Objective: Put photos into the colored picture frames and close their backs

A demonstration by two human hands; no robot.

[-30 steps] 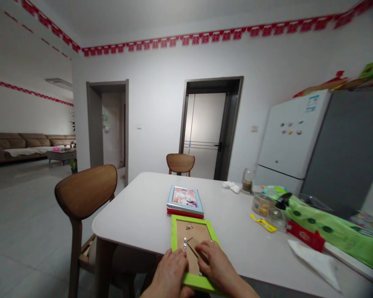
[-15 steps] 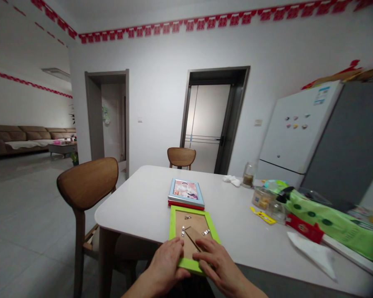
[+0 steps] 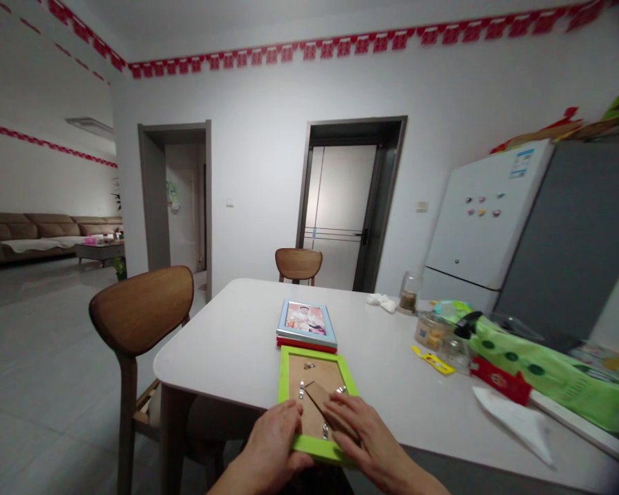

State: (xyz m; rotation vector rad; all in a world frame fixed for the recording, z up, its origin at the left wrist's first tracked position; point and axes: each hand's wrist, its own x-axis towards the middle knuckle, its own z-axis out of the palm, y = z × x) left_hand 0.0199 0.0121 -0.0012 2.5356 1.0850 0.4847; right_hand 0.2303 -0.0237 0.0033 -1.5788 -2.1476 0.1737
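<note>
A green picture frame [image 3: 285, 375] lies back side up at the table's near edge, with a brown backing board, metal clips and a brown flap on it. My left hand [image 3: 276, 440] grips its lower left corner, thumb at the bottom edge and fingers on the left side. My right hand [image 3: 366, 436] rests over the right side, its fingers spread across the flap and the frame's edge. Just beyond lies a light blue frame [image 3: 307, 320] holding a photo, on top of a red frame [image 3: 309, 346].
On the white table [image 3: 216, 344] at the right are a glass jar [image 3: 408, 294], clear containers [image 3: 430, 331], a yellow packet [image 3: 434, 360], a red box [image 3: 500, 380], a green bag [image 3: 551, 368] and a white tissue [image 3: 513, 423]. Wooden chairs [image 3: 144, 309] stand left and behind.
My right hand has shifted slightly right and up along the frame, uncovering the lower clip. The whole view has moved a little.
</note>
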